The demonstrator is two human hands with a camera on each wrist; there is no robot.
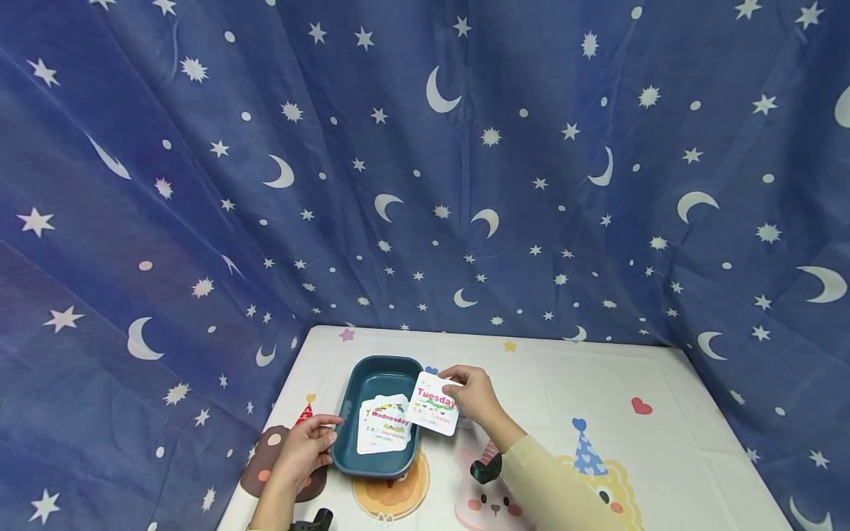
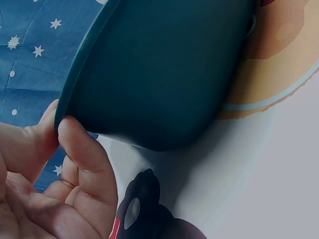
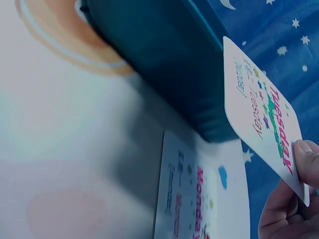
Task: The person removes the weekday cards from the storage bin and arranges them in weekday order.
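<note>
My left hand (image 1: 302, 451) pinches the left rim of a teal plastic basin (image 1: 375, 466); the left wrist view shows thumb and finger on either side of the rim. Inside the basin lie a few overlapping white cards, the top one a Wednesday card (image 1: 388, 434). With thumb and fingers my right hand (image 1: 474, 396) grips the upper right corner of a Tuesday card (image 1: 434, 404), held tilted by the basin's right edge. Below it on the table, a Monday card (image 3: 187, 199) lies face up, mostly hidden in the head view by the Tuesday card and the hand.
A white cloth (image 1: 558, 398) printed with cartoon animals and hearts covers the table. Blue curtains (image 1: 491, 184) with moons and stars hang behind it and along the sides. The basin stands left of the table's middle.
</note>
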